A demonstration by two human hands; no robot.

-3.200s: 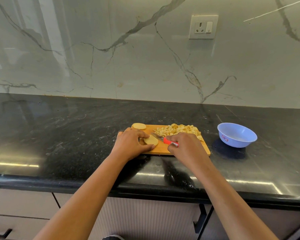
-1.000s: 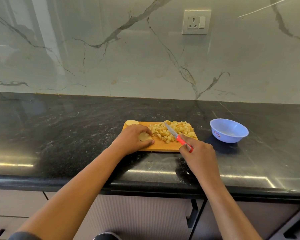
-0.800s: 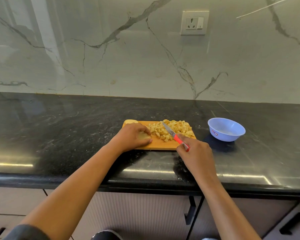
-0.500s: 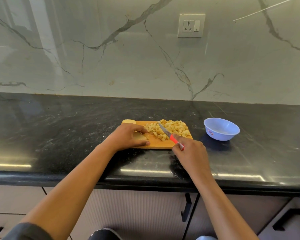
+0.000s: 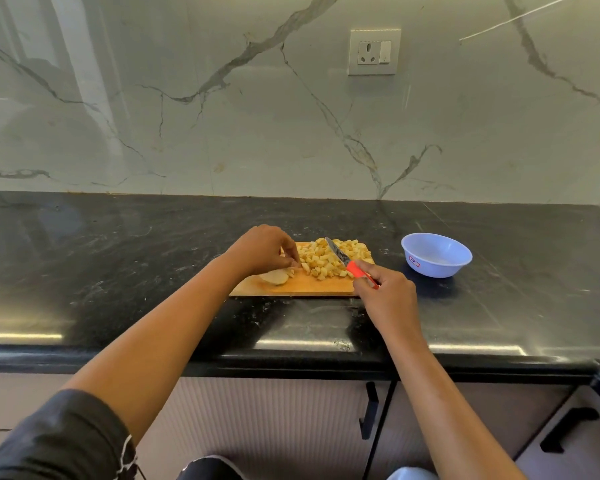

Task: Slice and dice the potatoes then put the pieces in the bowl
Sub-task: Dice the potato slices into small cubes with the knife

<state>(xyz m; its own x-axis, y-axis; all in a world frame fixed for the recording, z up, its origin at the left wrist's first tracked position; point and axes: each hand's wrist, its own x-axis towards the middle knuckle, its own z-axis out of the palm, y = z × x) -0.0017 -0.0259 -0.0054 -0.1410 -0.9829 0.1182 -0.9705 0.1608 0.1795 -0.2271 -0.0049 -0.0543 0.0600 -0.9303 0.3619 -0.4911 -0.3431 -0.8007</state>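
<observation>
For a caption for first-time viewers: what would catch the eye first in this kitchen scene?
A pile of yellow diced potato on the wooden cutting board stands out against the black countertop. The right hand grips a red-handled knife, blade over the pile; the left hand reaches to the pile's left edge. A pale blue bowl sits right of the board.
</observation>
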